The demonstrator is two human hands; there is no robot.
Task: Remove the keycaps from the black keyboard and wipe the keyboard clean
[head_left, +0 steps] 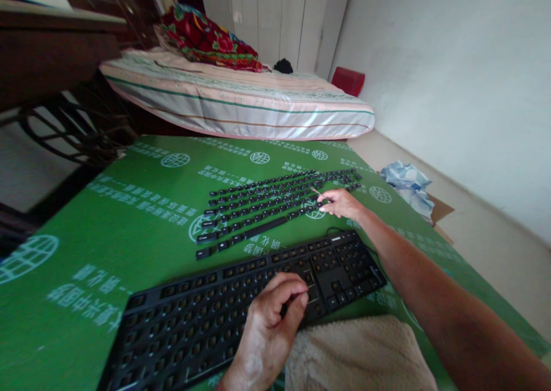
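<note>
Right hand (340, 202) pinches a thin stick (315, 190). Keys (264, 228) by those fingers (328, 195) seem light and hard; grab their sides. Left hand (273, 313) curls close; I can't see inside.

Seems to be a room in a home, most likely a bedroom. Shown by a bed (258, 107) with a striped cover at the far side, with a red flowered blanket (215, 42) heaped on it, and by a pale wardrobe (269, 18) behind. Furnished at the left with a dark wooden table (55, 49) on a curved metal stand (101, 132), and closed at the right by a white wall (451, 58).
</note>
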